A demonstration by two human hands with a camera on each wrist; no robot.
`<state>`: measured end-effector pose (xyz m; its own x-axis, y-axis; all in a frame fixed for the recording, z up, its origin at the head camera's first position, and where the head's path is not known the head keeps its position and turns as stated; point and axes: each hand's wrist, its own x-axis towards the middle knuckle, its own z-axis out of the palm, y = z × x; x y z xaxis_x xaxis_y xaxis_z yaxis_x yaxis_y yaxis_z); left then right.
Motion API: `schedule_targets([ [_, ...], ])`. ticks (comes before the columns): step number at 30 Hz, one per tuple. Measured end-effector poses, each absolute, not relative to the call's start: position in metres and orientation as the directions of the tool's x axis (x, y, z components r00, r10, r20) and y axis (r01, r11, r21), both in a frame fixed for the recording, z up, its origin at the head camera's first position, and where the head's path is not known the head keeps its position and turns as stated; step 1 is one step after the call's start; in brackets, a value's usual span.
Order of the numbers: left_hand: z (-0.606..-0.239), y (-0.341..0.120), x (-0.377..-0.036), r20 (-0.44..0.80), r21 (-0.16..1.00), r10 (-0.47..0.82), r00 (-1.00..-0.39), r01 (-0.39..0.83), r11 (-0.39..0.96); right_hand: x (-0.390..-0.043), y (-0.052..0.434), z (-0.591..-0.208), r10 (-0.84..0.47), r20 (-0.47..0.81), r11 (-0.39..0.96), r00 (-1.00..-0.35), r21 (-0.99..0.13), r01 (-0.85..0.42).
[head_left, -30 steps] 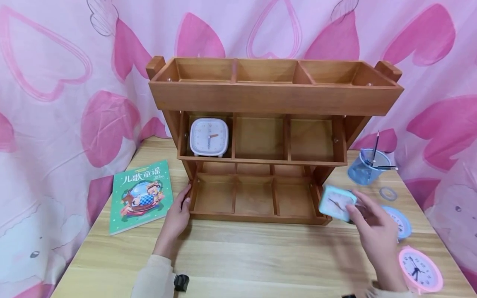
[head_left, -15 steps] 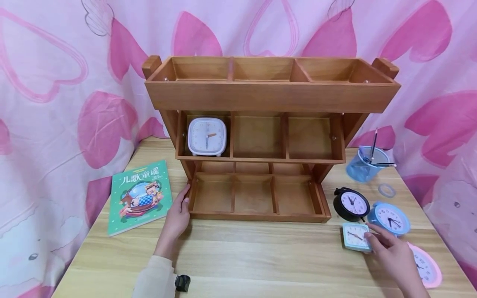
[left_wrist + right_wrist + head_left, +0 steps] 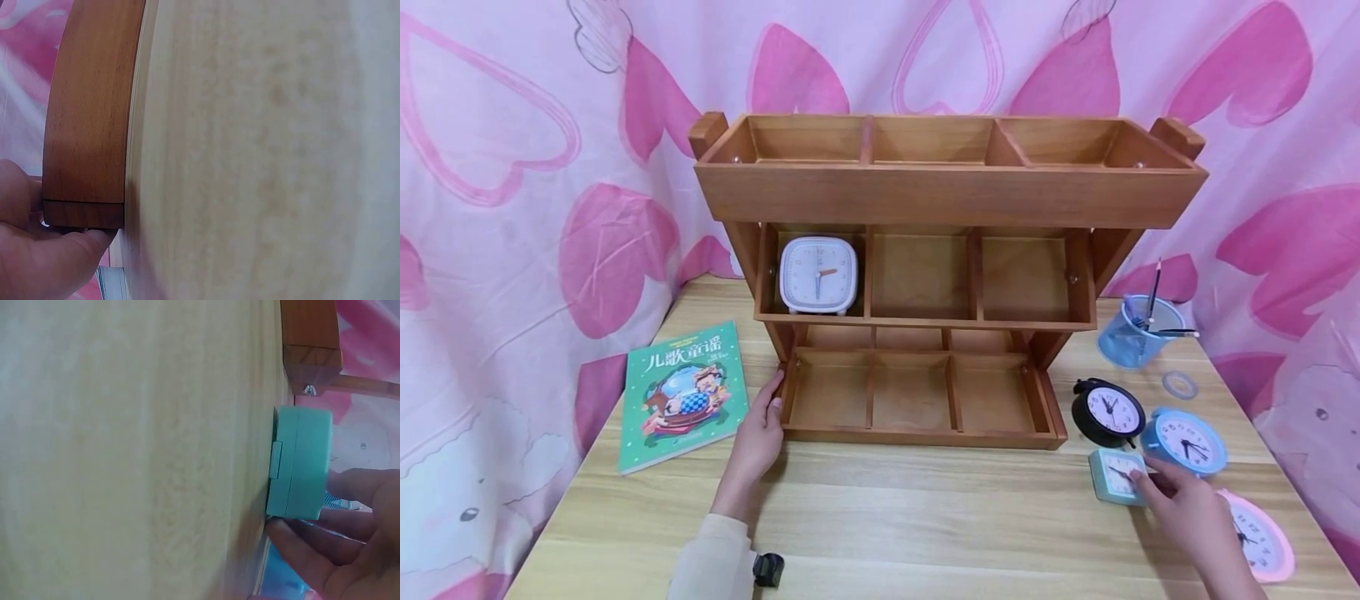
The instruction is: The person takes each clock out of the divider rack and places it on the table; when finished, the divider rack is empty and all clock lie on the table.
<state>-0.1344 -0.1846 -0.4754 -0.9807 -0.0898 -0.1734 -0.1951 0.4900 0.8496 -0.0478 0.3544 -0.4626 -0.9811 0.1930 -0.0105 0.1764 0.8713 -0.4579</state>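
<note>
A brown wooden shelf rack (image 3: 955, 196) with three tiers of compartments stands on the table. My left hand (image 3: 758, 437) grips the lower left corner of the rack; in the left wrist view the fingers curl round its end. To the right of the rack, a small square teal alarm clock (image 3: 1117, 477) is down at the tabletop, tilted face up. My right hand (image 3: 1187, 504) pinches its right side, thumb over the face. The teal clock's side (image 3: 301, 464) shows in the right wrist view. A white alarm clock (image 3: 818, 275) sits in the middle tier's left compartment.
Beside the right hand are a black alarm clock (image 3: 1108, 412), a blue alarm clock (image 3: 1187, 442) and a partly covered pink alarm clock (image 3: 1262, 542). Behind them are a blue mesh pen cup (image 3: 1127, 337) and a ring (image 3: 1180, 385). A green book (image 3: 685, 392) lies at left.
My right hand has brought the teal clock from the rack's lower right corner down and right to the table, uncovering the black clock. The left hand stays in place.
</note>
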Motion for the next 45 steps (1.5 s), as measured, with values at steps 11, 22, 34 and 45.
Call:
schedule_targets([
  [11,-0.475,-0.183,-0.134,-0.195,0.841,-0.095,-0.976,-0.216,0.496,-0.059,0.287,-0.404,0.189,0.483,0.853,-0.855,-0.512,-0.101],
  [22,-0.471,-0.184,-0.137,-0.19,0.836,-0.1,-0.977,-0.214,0.506,-0.144,0.141,-0.324,-0.279,0.681,0.594,-0.677,-0.431,-0.679],
  [34,-0.474,-0.18,-0.134,-0.175,0.834,-0.1,-0.979,-0.202,0.514,-0.224,0.044,-0.303,-0.405,0.439,0.674,-0.802,-0.449,-0.586],
  [45,-0.475,-0.181,-0.134,-0.162,0.84,-0.097,-0.982,-0.189,0.508,-0.237,0.015,-0.309,-0.331,0.454,0.841,-0.827,-0.255,-0.477],
])
